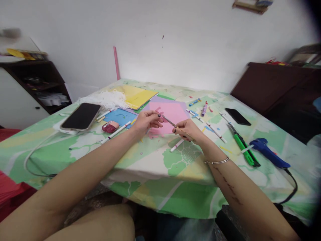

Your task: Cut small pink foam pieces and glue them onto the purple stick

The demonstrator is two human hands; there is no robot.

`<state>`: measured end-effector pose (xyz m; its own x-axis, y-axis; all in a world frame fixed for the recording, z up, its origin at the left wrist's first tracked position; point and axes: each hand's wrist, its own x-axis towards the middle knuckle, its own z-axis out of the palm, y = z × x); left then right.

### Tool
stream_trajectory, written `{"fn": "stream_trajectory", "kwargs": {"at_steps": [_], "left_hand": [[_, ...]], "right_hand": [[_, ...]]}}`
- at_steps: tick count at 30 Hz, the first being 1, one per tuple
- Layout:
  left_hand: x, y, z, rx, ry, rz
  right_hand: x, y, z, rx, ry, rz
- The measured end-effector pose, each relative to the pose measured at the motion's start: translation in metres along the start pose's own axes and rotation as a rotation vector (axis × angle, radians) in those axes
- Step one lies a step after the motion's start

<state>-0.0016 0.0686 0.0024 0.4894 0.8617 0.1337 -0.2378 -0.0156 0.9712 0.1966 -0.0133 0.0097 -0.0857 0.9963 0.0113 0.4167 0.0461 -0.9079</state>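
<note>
Scissors (168,120), by the look of them, are resting in the right hand (190,131), whose fingers are curling around the gold-coloured handle, and the thin tips are pointing at the left hand (147,122), which is hovering just beside them over the edge of the pink sheet (172,113). The left thumb and fingers are lying close together near a narrow pink strip (157,109); whether they are pinching it, one cannot tell. The likeliest trouble is sitting right there: with the tips aiming at bare fingers, a slip of the right wrist could be nicking skin, and a loosely held strip could be bending away from the blades. Pink scraps (153,136) are lying below the left hand, where a careless palm could be creasing them. A white marker (177,145) is lying below the right hand, so a knock could be rolling it toward the near edge of the desk (150,164). Farther right, the glue gun (269,154) is trailing its cord (295,185); an arm snagging that could be dragging the gun against the green cutter (244,147).
</note>
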Motion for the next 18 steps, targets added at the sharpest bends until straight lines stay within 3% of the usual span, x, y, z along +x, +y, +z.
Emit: {"fn": "stream_trajectory", "kwargs": {"at_steps": [18], "left_hand": [[0.0039, -0.0004, -0.0009, 0.045, -0.002, -0.056]], "right_hand": [[0.0028, 0.0007, 0.0074, 0.018, 0.05, 0.045]]}}
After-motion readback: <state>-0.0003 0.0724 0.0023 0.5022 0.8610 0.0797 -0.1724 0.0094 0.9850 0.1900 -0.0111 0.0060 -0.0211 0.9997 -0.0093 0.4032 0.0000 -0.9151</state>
